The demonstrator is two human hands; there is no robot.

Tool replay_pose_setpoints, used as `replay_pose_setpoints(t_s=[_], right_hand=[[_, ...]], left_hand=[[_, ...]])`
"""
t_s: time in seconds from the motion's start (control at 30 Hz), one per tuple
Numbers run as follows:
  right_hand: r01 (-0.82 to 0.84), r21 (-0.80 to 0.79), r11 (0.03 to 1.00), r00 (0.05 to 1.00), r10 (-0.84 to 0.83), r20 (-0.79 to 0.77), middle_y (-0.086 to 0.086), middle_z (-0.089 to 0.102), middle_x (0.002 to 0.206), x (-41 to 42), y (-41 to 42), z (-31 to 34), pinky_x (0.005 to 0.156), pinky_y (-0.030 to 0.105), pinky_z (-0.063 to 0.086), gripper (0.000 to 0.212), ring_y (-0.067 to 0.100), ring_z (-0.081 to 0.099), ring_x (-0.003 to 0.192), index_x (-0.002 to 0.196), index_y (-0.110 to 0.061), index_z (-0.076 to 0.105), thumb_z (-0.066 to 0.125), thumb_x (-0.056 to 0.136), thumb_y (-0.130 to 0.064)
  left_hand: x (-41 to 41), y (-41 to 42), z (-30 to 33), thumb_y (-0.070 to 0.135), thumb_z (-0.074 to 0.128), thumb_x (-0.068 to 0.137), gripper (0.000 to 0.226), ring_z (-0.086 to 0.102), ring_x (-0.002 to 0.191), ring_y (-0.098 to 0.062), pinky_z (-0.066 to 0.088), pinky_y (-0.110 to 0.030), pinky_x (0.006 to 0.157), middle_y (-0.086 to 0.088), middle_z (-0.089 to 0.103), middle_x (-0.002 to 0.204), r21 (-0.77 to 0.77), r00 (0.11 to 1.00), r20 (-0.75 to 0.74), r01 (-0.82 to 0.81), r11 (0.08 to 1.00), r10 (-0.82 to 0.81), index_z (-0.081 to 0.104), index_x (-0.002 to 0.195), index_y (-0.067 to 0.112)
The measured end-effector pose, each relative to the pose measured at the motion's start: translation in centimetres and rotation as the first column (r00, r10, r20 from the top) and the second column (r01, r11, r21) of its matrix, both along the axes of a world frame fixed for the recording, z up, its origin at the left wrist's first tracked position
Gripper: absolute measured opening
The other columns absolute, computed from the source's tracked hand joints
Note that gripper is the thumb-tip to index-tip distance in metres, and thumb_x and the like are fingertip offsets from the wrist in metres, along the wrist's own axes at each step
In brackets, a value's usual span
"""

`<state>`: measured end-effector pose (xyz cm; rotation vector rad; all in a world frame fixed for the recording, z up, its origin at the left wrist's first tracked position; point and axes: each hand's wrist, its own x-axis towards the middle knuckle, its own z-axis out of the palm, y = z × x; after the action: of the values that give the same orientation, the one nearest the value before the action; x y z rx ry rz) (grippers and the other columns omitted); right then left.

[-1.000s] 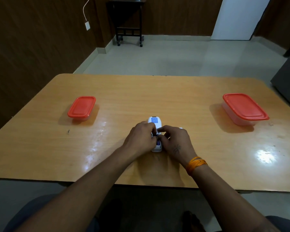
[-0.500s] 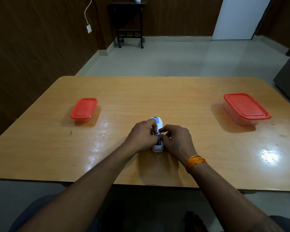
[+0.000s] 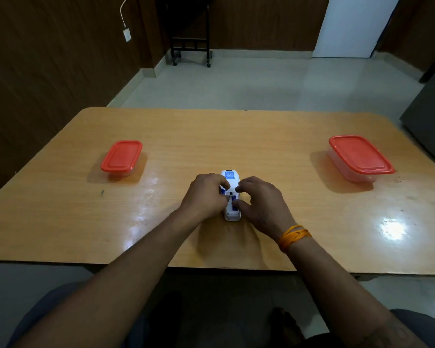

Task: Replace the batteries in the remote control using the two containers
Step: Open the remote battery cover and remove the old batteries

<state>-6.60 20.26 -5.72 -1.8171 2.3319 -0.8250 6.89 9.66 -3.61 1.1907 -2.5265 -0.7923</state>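
White plastic, face down, the remote control (image 3: 231, 197) lies near the front middle of a wooden table (image 3: 211, 136), its long axis running straight away from the person, the end with a blue label pointing toward the far edge. Its battery compartment is open, and a blue battery (image 3: 234, 206) shows in the right-hand slot. The left hand (image 3: 206, 195) curls over the remote's left side, fingertips pinching a second blue battery (image 3: 222, 190) at the compartment's left edge; whether that one is seated or lifted cannot be told. The right hand (image 3: 258, 200) grips the remote from the right, thumb pressing on the seated battery and fingers bent over the casing above it. An orange thread band (image 3: 293, 234) circles the right wrist.

Two clear containers with red lids, both closed, stand well apart from the remote: a smaller container (image 3: 121, 156) to the left, a larger container (image 3: 359, 158) to the right. Nothing lies between either box and the hands. Beyond the table, a dark wheeled stand (image 3: 190, 28) stands against the brown panelled wall, beside a white door (image 3: 352, 26).
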Motion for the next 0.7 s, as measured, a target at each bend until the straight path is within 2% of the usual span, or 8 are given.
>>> replay_pose_setpoints(t_s=[0.13, 0.33, 0.43, 0.53, 0.6, 0.7], right_hand=[[-0.043, 0.138, 0.989, 0.997, 0.051, -0.053, 0.003, 0.076, 0.119, -0.8, 0.0, 1.4, 0.087, 0.041, 0.053, 0.032, 0.028, 0.067, 0.106, 0.116, -0.017, 0.078, 0.077, 0.089, -0.034], [-0.09, 0.255, 0.963, 0.98, 0.131, -0.148, 0.004, 0.077, 0.111, -1.1, -0.7, 3.0, 0.081, 0.037, 0.052, 0.027, 0.025, 0.064, 0.099, 0.117, -0.022, 0.078, 0.074, 0.093, -0.034], [-0.131, 0.327, 0.936, 0.956, 0.207, -0.21, 0.005, 0.075, 0.113, -1.0, -1.6, 3.9, 0.082, 0.038, 0.053, 0.026, 0.025, 0.063, 0.102, 0.117, -0.024, 0.077, 0.073, 0.094, -0.034], [-0.158, 0.382, 0.91, 0.927, 0.27, -0.261, 0.007, 0.075, 0.111, -0.9, -2.3, 4.8, 0.076, 0.033, 0.046, 0.029, 0.025, 0.063, 0.103, 0.12, -0.023, 0.076, 0.074, 0.094, -0.035], [-0.173, 0.393, 0.903, 0.909, 0.3, -0.289, 0.007, 0.076, 0.112, -0.8, -2.6, 5.1, 0.076, 0.032, 0.045, 0.031, 0.026, 0.064, 0.105, 0.121, -0.021, 0.076, 0.074, 0.094, -0.035], [-0.176, 0.412, 0.894, 0.892, 0.321, -0.317, 0.007, 0.076, 0.11, -0.7, -2.6, 5.3, 0.081, 0.036, 0.053, 0.031, 0.026, 0.066, 0.102, 0.12, -0.02, 0.076, 0.074, 0.094, -0.037]], left_hand=[[-0.3, -0.2, -0.2, 0.012, 0.075, 0.089, 0.042, 0.065, 0.124, -0.028, 0.054, -0.036, 0.098, -0.01, 0.071, 0.132, -0.037, 0.999, 0.033, 0.022, 0.999, -0.021, 0.073, 0.13, 0.013], [-0.5, -0.8, -0.4, 0.014, 0.077, 0.089, 0.04, 0.065, 0.123, -0.027, 0.055, -0.036, 0.097, -0.01, 0.07, 0.134, -0.059, 0.998, 0.056, 0.044, 0.997, -0.041, 0.074, 0.129, 0.014], [-0.6, -1.0, -0.5, 0.014, 0.076, 0.089, 0.036, 0.067, 0.117, -0.028, 0.054, -0.033, 0.088, -0.01, 0.073, 0.127, -0.058, 0.997, 0.058, 0.047, 0.997, -0.044, 0.078, 0.124, 0.016], [-0.5, -1.2, -0.5, 0.014, 0.075, 0.087, 0.03, 0.068, 0.108, -0.028, 0.046, -0.028, 0.075, -0.01, 0.076, 0.115, -0.055, 0.997, 0.052, 0.064, 0.996, -0.061, 0.081, 0.116, 0.017], [-0.5, -1.2, -0.5, 0.013, 0.074, 0.087, 0.029, 0.068, 0.106, -0.028, 0.044, -0.028, 0.074, -0.01, 0.077, 0.112, -0.049, 0.996, 0.052, 0.069, 0.996, -0.066, 0.082, 0.114, 0.017], [-0.4, -1.4, -0.5, 0.013, 0.074, 0.087, 0.028, 0.068, 0.104, -0.027, 0.043, -0.027, 0.073, -0.009, 0.077, 0.109, -0.033, 0.997, 0.036, 0.075, 0.997, -0.074, 0.082, 0.113, 0.017]])
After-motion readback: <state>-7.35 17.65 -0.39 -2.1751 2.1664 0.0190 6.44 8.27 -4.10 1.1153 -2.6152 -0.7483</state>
